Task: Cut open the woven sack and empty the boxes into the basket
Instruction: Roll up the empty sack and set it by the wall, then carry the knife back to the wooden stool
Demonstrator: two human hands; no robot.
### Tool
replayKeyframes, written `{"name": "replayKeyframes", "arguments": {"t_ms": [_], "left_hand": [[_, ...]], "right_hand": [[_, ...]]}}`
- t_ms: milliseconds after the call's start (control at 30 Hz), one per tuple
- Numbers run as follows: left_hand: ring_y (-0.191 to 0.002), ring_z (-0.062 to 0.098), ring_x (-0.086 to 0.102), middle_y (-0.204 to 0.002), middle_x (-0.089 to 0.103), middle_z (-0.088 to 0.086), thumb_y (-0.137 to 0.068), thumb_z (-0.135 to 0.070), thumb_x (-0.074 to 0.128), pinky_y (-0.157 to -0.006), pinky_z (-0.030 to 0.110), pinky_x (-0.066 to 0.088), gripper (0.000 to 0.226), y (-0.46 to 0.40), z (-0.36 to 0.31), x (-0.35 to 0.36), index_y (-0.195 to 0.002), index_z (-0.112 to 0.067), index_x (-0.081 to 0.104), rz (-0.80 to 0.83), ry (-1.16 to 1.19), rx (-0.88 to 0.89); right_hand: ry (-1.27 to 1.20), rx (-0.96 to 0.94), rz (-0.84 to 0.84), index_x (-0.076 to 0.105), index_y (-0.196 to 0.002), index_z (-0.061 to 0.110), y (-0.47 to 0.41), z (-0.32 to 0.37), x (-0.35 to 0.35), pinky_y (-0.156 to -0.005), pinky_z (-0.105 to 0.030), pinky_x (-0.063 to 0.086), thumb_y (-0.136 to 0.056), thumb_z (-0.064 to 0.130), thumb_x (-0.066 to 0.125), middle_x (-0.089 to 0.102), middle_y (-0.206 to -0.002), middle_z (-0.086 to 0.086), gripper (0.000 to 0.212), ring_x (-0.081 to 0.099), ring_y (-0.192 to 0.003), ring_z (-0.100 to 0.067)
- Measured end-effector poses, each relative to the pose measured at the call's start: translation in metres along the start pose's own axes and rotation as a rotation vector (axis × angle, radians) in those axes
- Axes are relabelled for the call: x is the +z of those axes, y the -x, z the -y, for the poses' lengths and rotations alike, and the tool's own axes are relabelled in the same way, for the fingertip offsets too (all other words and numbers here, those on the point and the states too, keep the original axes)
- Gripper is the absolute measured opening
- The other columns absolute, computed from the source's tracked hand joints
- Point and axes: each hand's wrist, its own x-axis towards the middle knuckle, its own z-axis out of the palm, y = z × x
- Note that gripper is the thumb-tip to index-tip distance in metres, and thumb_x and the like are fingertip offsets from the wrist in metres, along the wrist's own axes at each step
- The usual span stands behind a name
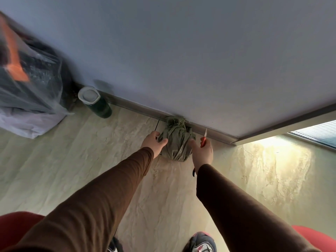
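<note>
Brown sleeves (101, 193) fill the foreground, with a shoe (201, 241) seen at the bottom edge, and both arms are stretched toward the woven sack (175, 140). Its green bulk is set on the pale floor (72, 160), against the skirting at the foot of the wall (181, 51), and its tied neck is bunched at the far end.

No cut is visible in the cloth, so the opening step is judged to be only beginning; no boxes or basket are shown. For the next move, the sack would need to be steadied and the blade brought to the tied neck or the taut cloth below it, kept away from the steadying fingers.

On the sack's left side the left hand (153, 142) is laid, the fingers only loosely bent and the thumb pressed to the cloth. A red-handled knife (204, 139) is gripped in the right hand (202, 151), blade pointing up and away, just beside the sack's right flank.

Further left, a dark bottle (96, 102) and a plastic-wrapped bundle (31, 91) are stood by the wall.
</note>
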Motion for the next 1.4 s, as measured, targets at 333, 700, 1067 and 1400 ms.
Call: {"name": "replayKeyframes", "arguments": {"t_ms": [333, 700, 1067, 1400], "left_hand": [[-0.130, 0.026, 0.053, -0.143, 0.054, 0.013, -0.096, -0.040, 0.060, -0.110, 0.039, 0.042, 0.055, 0.126, -0.059, -0.085, -0.142, -0.011, 0.047, -0.022, 0.112, -0.082], [-0.131, 0.023, 0.051, -0.143, 0.055, 0.008, -0.100, -0.036, 0.055, -0.108, 0.033, 0.037, 0.048, 0.370, -0.159, -0.234, -0.140, -0.011, 0.049, -0.128, 0.356, -0.183], [-0.099, 0.019, 0.066, -0.114, 0.069, 0.006, -0.099, -0.033, 0.057, -0.095, 0.037, 0.053, 0.035, 0.606, -0.172, -0.320, -0.126, -0.011, 0.060, -0.440, 0.625, -0.289], [-0.100, 0.020, 0.064, -0.114, 0.067, 0.009, -0.101, -0.031, 0.054, -0.090, 0.033, 0.052, 0.032, 0.784, -0.075, -0.328, -0.125, -0.010, 0.059, -0.667, 0.883, -0.360]], "right_hand": [[-0.056, 0.001, 0.236, 0.068, -0.125, 0.017, 0.108, 0.098, -0.051, -0.068, -0.035, 0.052, -0.096, 0.031, 0.067, 0.070, -0.096, -0.001, 0.032, 0.059, -0.073, -0.013], [0.100, -0.158, 0.556, 0.071, -0.107, 0.019, 0.307, 0.275, -0.153, -0.065, -0.030, 0.046, -0.103, 0.029, 0.057, 0.061, -0.080, -0.002, 0.017, 0.053, -0.070, -0.015], [0.221, -0.381, 0.843, 0.069, -0.096, 0.025, 0.501, 0.372, -0.213, -0.082, -0.040, 0.055, -0.098, 0.032, 0.064, 0.065, -0.091, -0.005, 0.009, 0.060, -0.082, -0.022], [0.341, -0.486, 1.119, 0.068, -0.095, 0.016, 0.672, 0.320, -0.179, -0.074, -0.031, 0.049, -0.098, 0.025, 0.065, 0.064, -0.089, -0.005, 0.011, 0.059, -0.080, -0.019]]}}
